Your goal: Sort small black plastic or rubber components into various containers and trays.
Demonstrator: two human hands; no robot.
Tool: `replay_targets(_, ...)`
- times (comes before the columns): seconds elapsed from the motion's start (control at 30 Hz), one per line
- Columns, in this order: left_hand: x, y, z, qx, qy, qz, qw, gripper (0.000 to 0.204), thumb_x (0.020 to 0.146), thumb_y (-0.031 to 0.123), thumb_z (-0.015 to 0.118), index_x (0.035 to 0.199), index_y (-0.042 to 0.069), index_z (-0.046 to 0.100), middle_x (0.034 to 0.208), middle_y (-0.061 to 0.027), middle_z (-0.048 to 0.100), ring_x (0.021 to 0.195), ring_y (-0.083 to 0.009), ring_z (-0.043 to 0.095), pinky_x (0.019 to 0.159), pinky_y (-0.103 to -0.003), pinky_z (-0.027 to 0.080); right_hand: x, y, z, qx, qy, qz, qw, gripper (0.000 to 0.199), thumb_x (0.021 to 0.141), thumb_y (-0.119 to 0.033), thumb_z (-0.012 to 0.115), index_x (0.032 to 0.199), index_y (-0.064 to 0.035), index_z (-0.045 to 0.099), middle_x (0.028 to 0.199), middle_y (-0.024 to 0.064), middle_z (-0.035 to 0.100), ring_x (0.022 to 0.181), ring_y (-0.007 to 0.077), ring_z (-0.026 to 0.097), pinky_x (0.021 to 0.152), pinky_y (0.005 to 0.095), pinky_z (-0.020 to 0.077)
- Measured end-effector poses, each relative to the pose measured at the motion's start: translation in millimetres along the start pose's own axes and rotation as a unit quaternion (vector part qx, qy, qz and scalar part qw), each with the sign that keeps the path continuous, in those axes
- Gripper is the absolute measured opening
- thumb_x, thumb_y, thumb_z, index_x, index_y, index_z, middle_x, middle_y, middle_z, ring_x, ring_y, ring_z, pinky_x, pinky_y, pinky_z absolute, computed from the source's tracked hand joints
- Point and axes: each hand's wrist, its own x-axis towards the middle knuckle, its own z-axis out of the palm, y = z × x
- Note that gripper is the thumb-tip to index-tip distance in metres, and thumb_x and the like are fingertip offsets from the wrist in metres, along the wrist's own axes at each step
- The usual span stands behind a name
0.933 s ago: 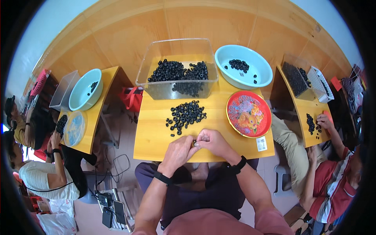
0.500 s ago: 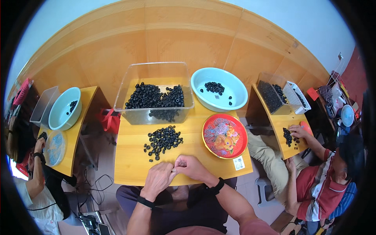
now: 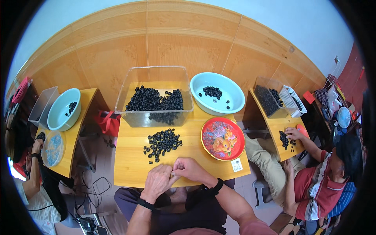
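Left hand (image 3: pixel 157 181) and right hand (image 3: pixel 190 169) meet at near edge of wooden table (image 3: pixel 129 164), fingertips pinched together on something tiny between them; can't tell what, probably one of the black rings. Both hands narrow, curled in. Just beyond: loose pile of small black rings (image 3: pixel 161 142) on the tabletop, untouched right now. Red patterned plate (image 3: pixel 223 138) to the right of it holds no rings. Farther back, clear plastic bin (image 3: pixel 155 96) holds a big heap of rings; light blue basin (image 3: pixel 217 93) beside it has only a few. Judging by that: early on, most stock unprocessed. Co-workers at side tables, left and right, with similar bins and basins.
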Motion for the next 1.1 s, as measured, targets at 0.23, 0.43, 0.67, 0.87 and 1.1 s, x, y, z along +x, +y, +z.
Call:
replay_targets(0.23, -2.1, -3.1, 2.7, -0.009, 0.008, 0.001, 1.0, 0.029, 0.089, 0.028, 0.073, 0.088, 0.003, 0.059, 0.079, -0.0152, 0.062, 0.078, -0.0353, 0.065, 0.07, -0.045, 0.053, 2.7, -9.0, 1.1, -0.08, -0.001, -0.004, 0.997, 0.015, 0.084, -0.012, 0.076, 0.086, 0.0005, 0.068, 0.074, 0.0051, 0.069, 0.068, 0.0104, 0.062, 0.064, 0.0285, 0.0518)
replay_targets(0.43, -6.3, -3.7, 4.1, -0.01, -0.003, -0.008, 1.0, 0.028, 0.088, 0.028, 0.073, 0.087, 0.003, 0.06, 0.079, -0.0156, 0.062, 0.078, -0.0353, 0.065, 0.07, -0.046, 0.053, 0.1, -14.7, 2.4, -0.115, -0.017, 0.001, 0.993, 0.016, 0.083, -0.012, 0.077, 0.086, 0.0, 0.068, 0.075, 0.0057, 0.069, 0.07, 0.0109, 0.064, 0.065, 0.0287, 0.0522)
replay_targets(0.67, -6.6, -4.4, -1.4, -0.071, 0.025, -0.037, 0.996, 0.026, 0.087, 0.022, 0.077, 0.092, 0.002, 0.063, 0.081, -0.0165, 0.064, 0.075, -0.0352, 0.065, 0.067, -0.046, 0.052, -0.9, -1.1, 6.6, 0.032, 0.011, -0.005, 0.999, 0.012, 0.088, -0.008, 0.075, 0.095, -0.0007, 0.07, 0.08, 0.003, 0.07, 0.074, 0.0084, 0.064, 0.07, 0.0254, 0.0526)
replay_targets(0.87, 1.5, -4.7, -2.5, -0.234, 0.041, -0.145, 0.96, 0.026, 0.085, 0.02, 0.084, 0.1, 0.002, 0.072, 0.071, -0.0092, 0.06, 0.058, -0.0176, 0.052, 0.056, -0.034, 0.046, -9.5, 4.7, 11.1, 0.056, 0.099, -0.06, 0.992, 0.02, 0.092, -0.004, 0.074, 0.111, -0.0002, 0.072, 0.092, 0.0061, 0.076, 0.081, 0.0076, 0.067, 0.073, 0.0241, 0.054)
replay_targets(1.1, -4.2, -10.3, -0.8, -0.261, 0.028, -0.165, 0.951, 0.026, 0.087, 0.017, 0.082, 0.107, 0.002, 0.076, 0.07, -0.0053, 0.064, 0.055, -0.0108, 0.049, 0.054, -0.031, 0.043, -8.2, 13.0, 23.2, 0.002, 0.158, -0.075, 0.985, 0.01, 0.092, -0.003, 0.074, 0.101, 0.0011, 0.072, 0.088, 0.0047, 0.075, 0.078, 0.0078, 0.069, 0.071, 0.024, 0.0547)
